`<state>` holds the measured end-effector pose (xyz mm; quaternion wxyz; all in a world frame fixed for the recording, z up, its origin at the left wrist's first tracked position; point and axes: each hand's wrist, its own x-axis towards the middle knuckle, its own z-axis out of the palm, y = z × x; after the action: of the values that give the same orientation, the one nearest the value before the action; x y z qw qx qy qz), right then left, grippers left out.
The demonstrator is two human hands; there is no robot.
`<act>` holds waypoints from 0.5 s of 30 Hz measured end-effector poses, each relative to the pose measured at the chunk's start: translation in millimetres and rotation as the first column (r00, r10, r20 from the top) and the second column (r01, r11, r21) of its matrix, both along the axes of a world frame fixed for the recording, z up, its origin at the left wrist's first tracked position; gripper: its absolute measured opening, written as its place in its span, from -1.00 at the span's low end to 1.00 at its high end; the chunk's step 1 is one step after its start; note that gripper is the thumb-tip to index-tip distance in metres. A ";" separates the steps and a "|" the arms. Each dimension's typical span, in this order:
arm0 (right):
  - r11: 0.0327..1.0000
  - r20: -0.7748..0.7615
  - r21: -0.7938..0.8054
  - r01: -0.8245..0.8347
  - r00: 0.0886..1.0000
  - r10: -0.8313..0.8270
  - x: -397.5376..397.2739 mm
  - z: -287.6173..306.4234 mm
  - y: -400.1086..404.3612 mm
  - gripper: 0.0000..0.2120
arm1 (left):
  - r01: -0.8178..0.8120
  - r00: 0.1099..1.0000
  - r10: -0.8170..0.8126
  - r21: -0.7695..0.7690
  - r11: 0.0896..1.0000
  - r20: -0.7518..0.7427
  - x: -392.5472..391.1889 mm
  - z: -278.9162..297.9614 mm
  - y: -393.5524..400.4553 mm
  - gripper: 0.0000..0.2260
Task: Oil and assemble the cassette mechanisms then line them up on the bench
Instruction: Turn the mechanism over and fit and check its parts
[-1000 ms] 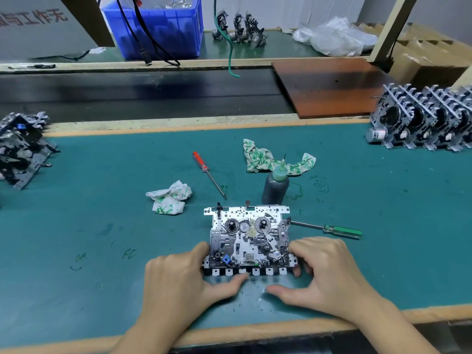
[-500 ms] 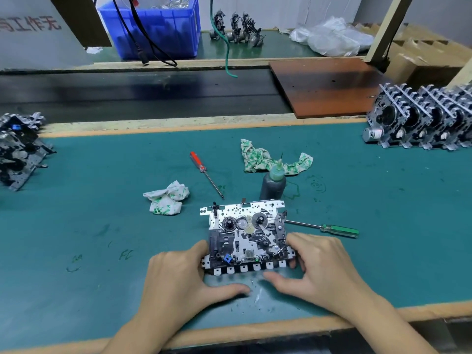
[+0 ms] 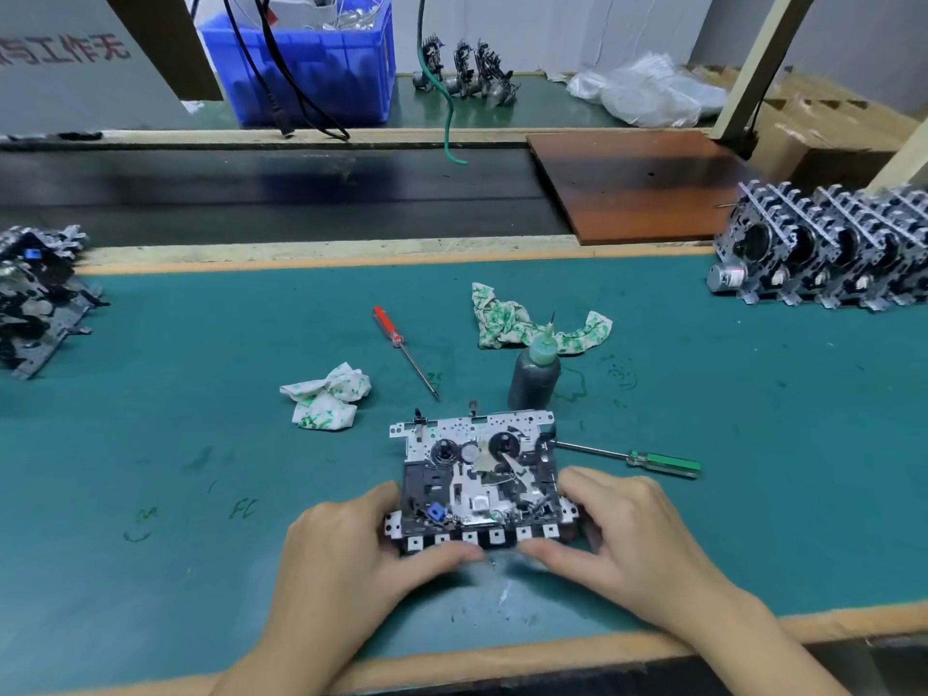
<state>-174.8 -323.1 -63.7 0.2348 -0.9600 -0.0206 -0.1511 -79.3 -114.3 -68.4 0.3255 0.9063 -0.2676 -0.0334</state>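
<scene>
A metal cassette mechanism (image 3: 477, 474) lies flat on the green bench mat (image 3: 201, 419), its row of white keys facing me. My left hand (image 3: 346, 555) grips its left side, with the thumb along the key row. My right hand (image 3: 627, 535) grips the right side, thumb also under the keys. A dark oil bottle (image 3: 535, 376) with a green needle cap stands just behind the mechanism. A row of upright finished mechanisms (image 3: 828, 253) stands at the far right. A pile of other mechanisms (image 3: 35, 293) lies at the far left.
A red screwdriver (image 3: 404, 349) and a green one (image 3: 648, 462) lie near the mechanism. Two crumpled printed rags (image 3: 326, 401) (image 3: 517, 321) sit on the mat. Behind the mat are a dark conveyor (image 3: 276, 193), a brown board (image 3: 638, 183) and a blue bin (image 3: 311, 62).
Both hands stay on the mechanism's sides. My thumbs have drawn closer together along the key row; the mechanism has hardly shifted.
</scene>
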 end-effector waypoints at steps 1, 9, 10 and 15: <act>0.992 -0.013 0.123 0.007 1.000 -0.005 0.6 2.2 1.4 -0.56 | -0.014 0.999 0.011 -0.054 0.998 -0.040 -0.4 0.8 1.8 -0.44; 0.737 -0.216 0.615 0.281 0.959 -0.186 26.4 26.4 15.7 -0.31 | -0.111 0.985 0.072 -0.264 0.958 -0.154 8.1 29.9 -5.0 -0.31; 0.715 -0.247 0.632 0.299 0.952 -0.180 28.9 26.0 15.5 -0.31 | -0.121 0.984 0.085 -0.238 0.964 -0.157 11.0 31.1 -6.7 -0.31; 0.774 -0.240 0.544 0.326 0.943 -0.229 31.9 23.2 14.1 -0.26 | -0.133 0.991 0.132 -0.017 0.991 -0.028 20.0 35.8 -7.7 -0.30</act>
<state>-142.8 -309.0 -40.5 0.4898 -0.8449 0.1871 -0.1055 -59.3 -122.0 -32.6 0.3391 0.9184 -0.2029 -0.0211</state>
